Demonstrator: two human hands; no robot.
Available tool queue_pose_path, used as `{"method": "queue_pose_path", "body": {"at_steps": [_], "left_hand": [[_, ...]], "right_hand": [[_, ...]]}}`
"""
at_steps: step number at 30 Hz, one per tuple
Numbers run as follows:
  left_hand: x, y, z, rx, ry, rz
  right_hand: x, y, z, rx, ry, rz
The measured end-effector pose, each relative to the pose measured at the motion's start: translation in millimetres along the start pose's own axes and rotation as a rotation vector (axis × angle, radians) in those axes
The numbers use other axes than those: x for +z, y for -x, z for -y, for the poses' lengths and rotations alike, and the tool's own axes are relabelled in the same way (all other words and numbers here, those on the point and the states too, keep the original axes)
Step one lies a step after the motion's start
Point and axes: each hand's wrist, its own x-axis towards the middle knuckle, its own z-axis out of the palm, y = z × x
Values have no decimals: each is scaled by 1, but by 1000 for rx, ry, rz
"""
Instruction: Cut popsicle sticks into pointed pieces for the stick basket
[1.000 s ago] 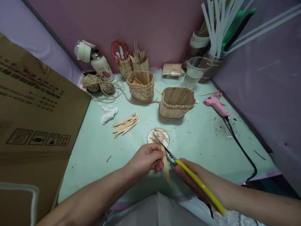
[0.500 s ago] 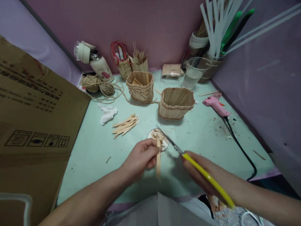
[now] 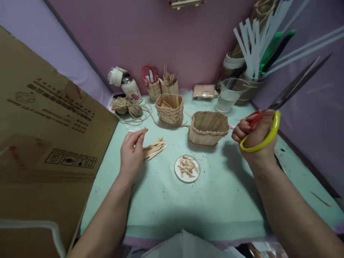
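Observation:
My left hand [image 3: 131, 152] is closed, pinching a wooden craft stick [image 3: 145, 131] whose tip shows above the fingertips. It hovers beside a pile of cut wooden sticks [image 3: 156, 148]. Raised on the right, my right hand [image 3: 259, 138] grips scissors [image 3: 290, 87] with a yellow and red handle, blades pointing up and right. Between the hands sits a small round white dish [image 3: 187, 178] with wooden offcuts scattered in it. Behind it stands an open basket [image 3: 205, 139] made of sticks, and a second stick basket [image 3: 170, 115] holds a few loose pieces.
Balls of twine [image 3: 120, 105] and a bottle [image 3: 130, 89] stand at the back left. A clear plastic cup [image 3: 228, 98] is at the back right, near a holder of white strips [image 3: 249, 48]. A cardboard box [image 3: 53, 143] walls the left side.
My left hand has moved left from above the dish to the stick pile. My right hand has lifted the scissors up and right, away from the dish. The view has shifted slightly.

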Motion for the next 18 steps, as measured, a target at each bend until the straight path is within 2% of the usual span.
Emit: {"method": "queue_pose_path", "body": {"at_steps": [2,4,6,9,12,15,18], "left_hand": [[-2,-5,11,69,-152,79],[0,-6,19,73,-262,205],[3,-5,22,68,-313,258],[4,-9,14,97,-255,171],[4,-25,-6,138,-146,75],[10,-55,-31,172,-119,35],[25,-91,-55,207,-228,47]], "right_hand": [[-7,-1,-10,-2,-6,-19],[-11,-1,-16,3,-5,-18],[-13,-1,-19,8,1,-27],[-13,-1,-19,30,11,-39],[-11,1,-17,64,15,-14],[-9,3,-16,82,17,8],[-8,4,-15,104,13,7]]}}
